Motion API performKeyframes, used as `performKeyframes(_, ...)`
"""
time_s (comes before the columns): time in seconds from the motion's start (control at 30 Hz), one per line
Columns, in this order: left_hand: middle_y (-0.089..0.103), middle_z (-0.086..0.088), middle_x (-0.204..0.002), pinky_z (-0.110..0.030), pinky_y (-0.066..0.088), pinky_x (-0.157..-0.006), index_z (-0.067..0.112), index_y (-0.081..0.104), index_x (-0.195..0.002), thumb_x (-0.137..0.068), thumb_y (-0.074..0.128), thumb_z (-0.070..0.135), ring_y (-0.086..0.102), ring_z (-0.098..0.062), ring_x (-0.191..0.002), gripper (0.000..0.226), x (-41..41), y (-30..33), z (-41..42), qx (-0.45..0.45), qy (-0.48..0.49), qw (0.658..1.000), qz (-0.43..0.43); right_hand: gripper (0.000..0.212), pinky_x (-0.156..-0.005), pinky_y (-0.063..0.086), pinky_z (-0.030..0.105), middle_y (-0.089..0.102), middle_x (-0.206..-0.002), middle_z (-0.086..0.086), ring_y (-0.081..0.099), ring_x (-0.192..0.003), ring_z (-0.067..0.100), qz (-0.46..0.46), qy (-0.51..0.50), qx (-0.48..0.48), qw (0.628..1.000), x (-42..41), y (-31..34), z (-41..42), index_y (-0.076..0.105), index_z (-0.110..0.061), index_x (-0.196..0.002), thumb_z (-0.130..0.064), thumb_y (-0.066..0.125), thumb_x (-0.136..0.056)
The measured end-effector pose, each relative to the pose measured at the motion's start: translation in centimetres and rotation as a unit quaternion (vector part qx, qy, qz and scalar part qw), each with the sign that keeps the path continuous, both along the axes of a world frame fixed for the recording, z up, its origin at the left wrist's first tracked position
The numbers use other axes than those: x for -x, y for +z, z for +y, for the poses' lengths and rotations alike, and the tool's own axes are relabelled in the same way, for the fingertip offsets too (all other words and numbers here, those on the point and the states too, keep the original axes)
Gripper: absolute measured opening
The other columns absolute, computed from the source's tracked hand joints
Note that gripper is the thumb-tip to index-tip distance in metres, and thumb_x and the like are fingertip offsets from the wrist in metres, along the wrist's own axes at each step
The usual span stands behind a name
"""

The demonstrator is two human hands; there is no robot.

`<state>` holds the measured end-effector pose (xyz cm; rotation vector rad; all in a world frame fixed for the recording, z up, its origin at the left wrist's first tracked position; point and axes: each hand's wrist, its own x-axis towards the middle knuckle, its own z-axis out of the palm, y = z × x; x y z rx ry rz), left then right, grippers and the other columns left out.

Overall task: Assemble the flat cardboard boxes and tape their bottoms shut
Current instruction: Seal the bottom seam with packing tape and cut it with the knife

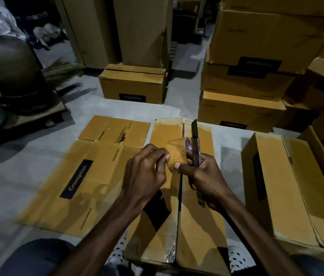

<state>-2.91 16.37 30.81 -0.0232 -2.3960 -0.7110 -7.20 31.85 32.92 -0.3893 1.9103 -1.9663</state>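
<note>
Over the upturned box standing between the person's knees, both hands work a roll of brown tape. His left hand pinches the loose tape end, while the right hand grips the roll together with a utility knife, blade pointing away. Left of that box, a flattened Crompton carton lies on the floor; right of it stands an assembled box.

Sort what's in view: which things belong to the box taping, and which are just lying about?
In the job: tape roll, cutter knife, left hand, right hand, box being taped, flat carton.

Lying about: broom, stacked boxes, dark pot.
</note>
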Motion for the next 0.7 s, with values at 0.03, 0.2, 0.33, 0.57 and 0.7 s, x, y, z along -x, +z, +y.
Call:
performKeyframes(0.03, 0.065, -0.001, -0.086, -0.025, 0.044, -0.050, 0.012, 0.071, -0.092, -0.090, 0.059, 0.015, 0.058, -0.016, -0.063, 0.012, 0.0, 0.1, 0.1, 0.026, 0.009, 1.000, -0.008, 0.020, -0.043, 0.037, 0.006, 0.066, -0.069, -0.007, 0.054, -0.044, -0.004, -0.001, 0.001, -0.003, 1.000, -0.1, 0.0, -0.1, 0.068, 0.002, -0.108, 0.006, 0.062, -0.089)
performKeyframes(0.2, 0.054, -0.005, -0.084, -0.023, 0.029, -0.049, 0.011, 0.057, -0.088, -0.087, 0.035, 0.023, 0.050, -0.019, -0.061, 0.025, -0.1, 0.0, 0.5, 0.091, 0.037, 0.993, -0.064, 0.008, -0.040, 0.033, 0.007, 0.054, -0.050, -0.011, 0.046, -0.037, -0.002, 0.000, 0.000, -0.022, 1.000, -0.5, -0.2, -0.4, 0.063, 0.001, -0.087, 0.008, 0.059, -0.090)
performKeyframes(0.33, 0.048, -0.003, -0.083, -0.026, 0.027, -0.052, 0.013, 0.049, -0.086, -0.076, 0.028, 0.024, 0.044, -0.017, -0.071, 0.026, 0.1, -0.2, 1.2, 0.075, 0.021, 0.993, -0.093, 0.014, -0.037, 0.025, 0.017, 0.046, -0.055, 0.003, 0.031, -0.035, 0.006, -0.050, -0.048, -0.021, 0.997, -1.0, -1.0, -1.0, 0.062, 0.011, -0.100, 0.004, 0.063, -0.088)
performKeyframes(0.57, 0.046, 0.002, -0.089, -0.021, 0.033, -0.054, 0.013, 0.048, -0.089, -0.090, 0.037, 0.014, 0.043, -0.013, -0.072, 0.010, 0.5, 0.4, 0.3, -0.079, -0.023, 0.996, -0.042, 0.035, -0.036, 0.027, 0.021, 0.047, -0.079, 0.014, 0.035, -0.039, 0.008, -0.159, -0.130, -0.032, 0.978, 1.1, -2.1, 0.6, 0.055, 0.004, -0.121, -0.008, 0.065, -0.090)
performKeyframes(0.7, 0.060, 0.003, -0.096, -0.021, 0.046, -0.065, 0.013, 0.060, -0.092, -0.095, 0.055, 0.014, 0.055, -0.007, -0.090, 0.005, 0.5, 0.0, -0.7, -0.161, -0.013, 0.985, -0.058, 0.033, -0.037, 0.031, 0.019, 0.071, -0.098, 0.016, 0.036, -0.040, 0.007, -0.166, -0.070, -0.014, 0.984, 0.9, -2.2, 1.0, 0.058, -0.008, -0.124, -0.011, 0.064, -0.092)
